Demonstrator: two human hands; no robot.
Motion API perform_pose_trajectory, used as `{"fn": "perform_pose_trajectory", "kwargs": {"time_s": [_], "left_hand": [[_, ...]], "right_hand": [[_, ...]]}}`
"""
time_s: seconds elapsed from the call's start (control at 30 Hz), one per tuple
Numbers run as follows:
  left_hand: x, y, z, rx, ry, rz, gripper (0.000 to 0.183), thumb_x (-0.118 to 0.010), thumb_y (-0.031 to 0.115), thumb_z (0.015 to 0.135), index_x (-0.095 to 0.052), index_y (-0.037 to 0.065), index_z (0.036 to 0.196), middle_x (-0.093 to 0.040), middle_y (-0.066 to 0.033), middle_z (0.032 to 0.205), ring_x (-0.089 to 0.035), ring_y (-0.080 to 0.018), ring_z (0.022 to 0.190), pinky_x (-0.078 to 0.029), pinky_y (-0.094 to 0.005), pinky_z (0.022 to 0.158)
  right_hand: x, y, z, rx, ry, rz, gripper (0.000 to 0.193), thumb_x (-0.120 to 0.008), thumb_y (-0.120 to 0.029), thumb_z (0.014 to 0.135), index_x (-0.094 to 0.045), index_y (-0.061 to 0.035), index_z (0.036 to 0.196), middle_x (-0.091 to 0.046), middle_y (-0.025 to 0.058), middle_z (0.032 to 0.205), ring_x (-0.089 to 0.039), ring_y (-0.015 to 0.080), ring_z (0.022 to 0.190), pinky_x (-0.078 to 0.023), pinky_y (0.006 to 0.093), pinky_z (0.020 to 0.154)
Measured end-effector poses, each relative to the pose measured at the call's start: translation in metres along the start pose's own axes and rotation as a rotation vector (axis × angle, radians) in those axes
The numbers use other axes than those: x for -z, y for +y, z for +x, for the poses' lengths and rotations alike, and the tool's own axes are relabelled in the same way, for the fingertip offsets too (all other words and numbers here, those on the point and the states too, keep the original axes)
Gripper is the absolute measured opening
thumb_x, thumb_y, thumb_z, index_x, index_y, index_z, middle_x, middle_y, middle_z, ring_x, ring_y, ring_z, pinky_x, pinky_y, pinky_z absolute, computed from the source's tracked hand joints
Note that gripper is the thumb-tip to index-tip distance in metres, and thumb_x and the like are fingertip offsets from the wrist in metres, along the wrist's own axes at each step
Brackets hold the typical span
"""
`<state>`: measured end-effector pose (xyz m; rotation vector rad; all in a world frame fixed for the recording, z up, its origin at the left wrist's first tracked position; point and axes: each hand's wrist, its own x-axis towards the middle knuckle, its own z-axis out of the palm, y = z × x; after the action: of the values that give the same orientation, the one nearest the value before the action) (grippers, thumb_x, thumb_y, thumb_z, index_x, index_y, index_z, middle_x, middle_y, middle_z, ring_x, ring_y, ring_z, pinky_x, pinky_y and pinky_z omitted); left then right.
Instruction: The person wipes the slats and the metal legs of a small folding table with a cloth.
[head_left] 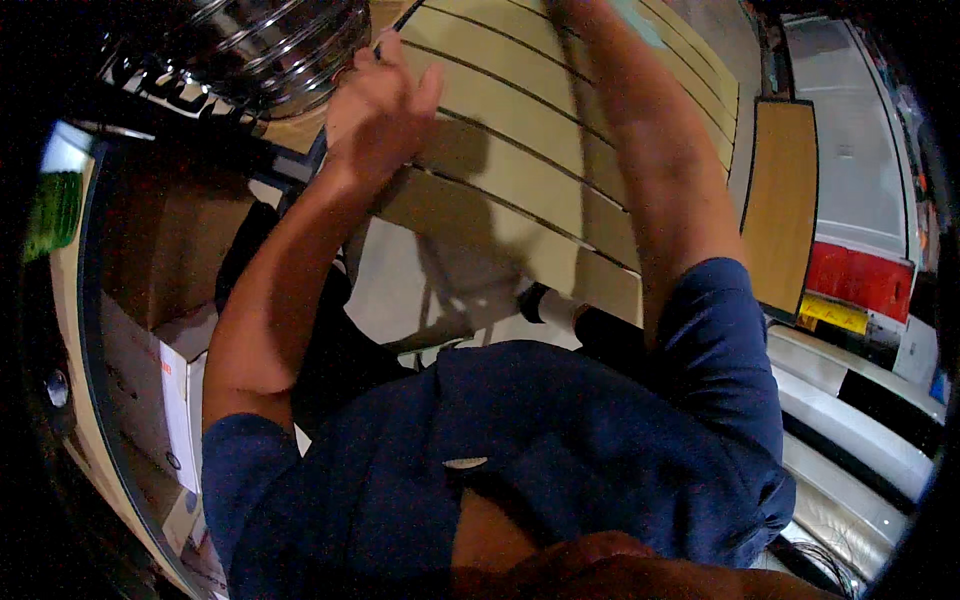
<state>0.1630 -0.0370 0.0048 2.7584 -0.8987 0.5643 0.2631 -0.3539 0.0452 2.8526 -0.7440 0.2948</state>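
A slatted cream-yellow table [510, 110] spreads out before me, with dark gaps between its slats. My left hand [378, 112] is over the table's left edge, thumb and fingers apart, and I make out nothing held in it. The fingertips are blurred against the dark edge. My right arm [665, 160] reaches across the right part of the tabletop. The right hand itself is cut off by the upper edge of the picture. Near that wrist, a pale teal patch [640, 22] lies on the slats; its kind is unclear.
A shiny ribbed metal vessel [270, 60] stands left of my left hand. White and brown boxes [180, 400] fill a shelf at the left. To the right are a wooden board [778, 200], a red box [860, 280] and a yellow item [835, 313].
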Motion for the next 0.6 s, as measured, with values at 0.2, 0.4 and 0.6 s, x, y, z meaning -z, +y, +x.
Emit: {"fn": "perform_pose_trajectory", "kwargs": {"time_s": [0.2, 0.4, 0.6], "left_hand": [[0.040, 0.004, 0.008, 0.200, -0.242, -0.191, 0.074, -0.046, 0.052, 0.096, -0.036, -0.004, 0.144, -0.055, -0.0316, 0.121, -0.061, -0.0439, 0.107, -0.052, -0.0477, 0.088], [0.048, 0.014, 0.015, 0.197, -0.294, -0.223, 0.077, -0.044, 0.053, 0.096, -0.035, -0.004, 0.145, -0.055, -0.0306, 0.122, -0.061, -0.0428, 0.109, -0.050, -0.0469, 0.091], [0.038, 0.009, 0.002, 0.205, -0.248, -0.189, 0.073, -0.048, 0.055, 0.096, -0.040, -0.001, 0.142, -0.056, -0.0309, 0.122, -0.062, -0.0451, 0.105, -0.054, -0.0504, 0.083]], "right_hand": [[0.007, -0.082, 0.001, 0.262, 0.372, 0.176, 0.025, -0.056, -0.016, 0.094, -0.066, -0.0045, 0.113, -0.068, 0.0180, 0.104, -0.066, 0.0331, 0.090, -0.054, 0.0488, 0.075], [-0.050, 0.121, 0.038, -0.339, 0.487, 0.205, 0.034, -0.049, -0.028, 0.094, -0.066, -0.0083, 0.115, -0.066, 0.0190, 0.113, -0.063, 0.0397, 0.101, -0.049, 0.0507, 0.085], [-0.013, 0.274, -0.072, -0.596, 0.112, -0.090, 0.051, -0.052, -0.045, 0.092, -0.051, -0.0267, 0.140, -0.062, 0.0131, 0.128, -0.058, 0.0389, 0.117, -0.038, 0.0687, 0.095]]}}
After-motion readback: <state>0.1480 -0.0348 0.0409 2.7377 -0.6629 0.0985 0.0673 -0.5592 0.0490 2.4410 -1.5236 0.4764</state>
